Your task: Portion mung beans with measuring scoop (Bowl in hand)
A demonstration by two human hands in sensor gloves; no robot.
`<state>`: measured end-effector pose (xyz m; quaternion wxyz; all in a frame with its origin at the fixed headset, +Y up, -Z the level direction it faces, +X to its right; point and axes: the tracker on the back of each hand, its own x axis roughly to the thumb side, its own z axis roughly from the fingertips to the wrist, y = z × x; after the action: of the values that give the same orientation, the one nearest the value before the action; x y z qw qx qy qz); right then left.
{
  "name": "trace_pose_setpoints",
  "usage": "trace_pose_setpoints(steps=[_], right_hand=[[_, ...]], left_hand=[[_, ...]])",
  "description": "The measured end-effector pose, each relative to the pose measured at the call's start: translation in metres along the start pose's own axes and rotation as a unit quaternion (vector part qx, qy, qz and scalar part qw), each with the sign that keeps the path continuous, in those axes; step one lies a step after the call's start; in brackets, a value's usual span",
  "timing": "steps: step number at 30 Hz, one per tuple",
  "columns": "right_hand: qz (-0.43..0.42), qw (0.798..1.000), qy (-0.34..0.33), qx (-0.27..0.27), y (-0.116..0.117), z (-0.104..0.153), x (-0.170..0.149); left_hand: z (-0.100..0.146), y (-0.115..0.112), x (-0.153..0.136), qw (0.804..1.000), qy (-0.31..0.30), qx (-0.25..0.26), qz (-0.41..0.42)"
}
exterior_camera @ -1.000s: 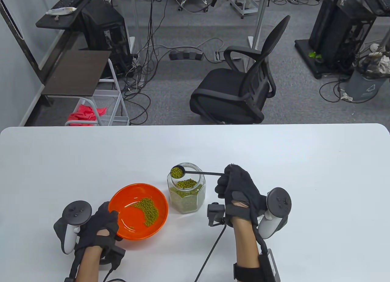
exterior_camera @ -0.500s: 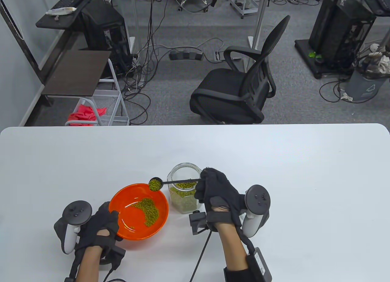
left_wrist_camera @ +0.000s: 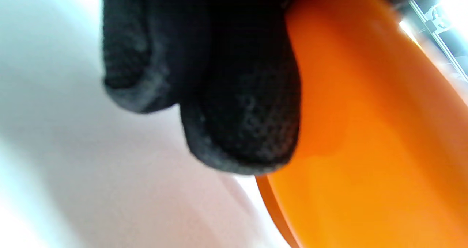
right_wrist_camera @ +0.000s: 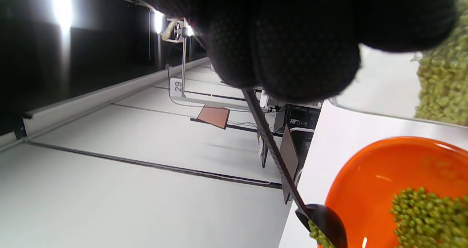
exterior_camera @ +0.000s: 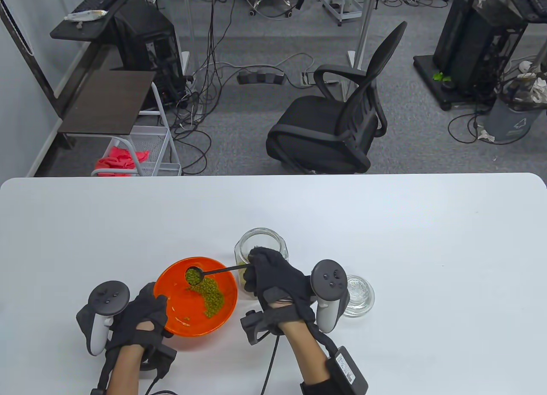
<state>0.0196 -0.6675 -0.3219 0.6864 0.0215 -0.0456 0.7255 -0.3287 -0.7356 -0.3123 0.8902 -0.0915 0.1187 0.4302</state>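
An orange bowl [exterior_camera: 171, 279] with a pile of mung beans [exterior_camera: 211, 296] sits at the table's front left. My left hand [exterior_camera: 143, 311] grips its near-left rim; in the left wrist view my fingers [left_wrist_camera: 237, 131] lie against the bowl's outer wall [left_wrist_camera: 365, 149]. My right hand [exterior_camera: 273, 275] pinches the handle of a black measuring scoop [exterior_camera: 194, 276], which is tilted over the bowl with beans spilling from it. The scoop [right_wrist_camera: 325, 222] also shows in the right wrist view above the bowl [right_wrist_camera: 365, 178]. A glass jar [exterior_camera: 263, 245] of beans stands behind my right hand, partly hidden.
The jar's glass lid [exterior_camera: 360, 294] lies on the table right of my right hand. The white table [exterior_camera: 427, 241] stretches wide to the right and back. A black office chair [exterior_camera: 333, 117] stands beyond the far edge.
My right hand carried the full scoop from above the jar leftward and down over the bowl, where it now tips beans out. The glass lid has come into view. My left hand has not moved.
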Motion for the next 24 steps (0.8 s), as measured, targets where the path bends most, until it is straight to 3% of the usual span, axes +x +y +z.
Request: trace_pose_setpoints(steps=[13, 17, 24], right_hand=[[0.085, 0.992, -0.052, 0.076, 0.032, 0.007, 0.005], [0.117, 0.983, -0.070, 0.123, 0.036, 0.009, 0.012], [0.127, 0.979, -0.085, 0.134, 0.035, 0.011, 0.022]], left_hand=[[0.000, -0.001, 0.000, 1.000, 0.001, -0.004, 0.003], [0.000, -0.001, 0.000, 1.000, 0.002, -0.004, 0.003], [0.000, -0.001, 0.000, 1.000, 0.002, -0.004, 0.003]])
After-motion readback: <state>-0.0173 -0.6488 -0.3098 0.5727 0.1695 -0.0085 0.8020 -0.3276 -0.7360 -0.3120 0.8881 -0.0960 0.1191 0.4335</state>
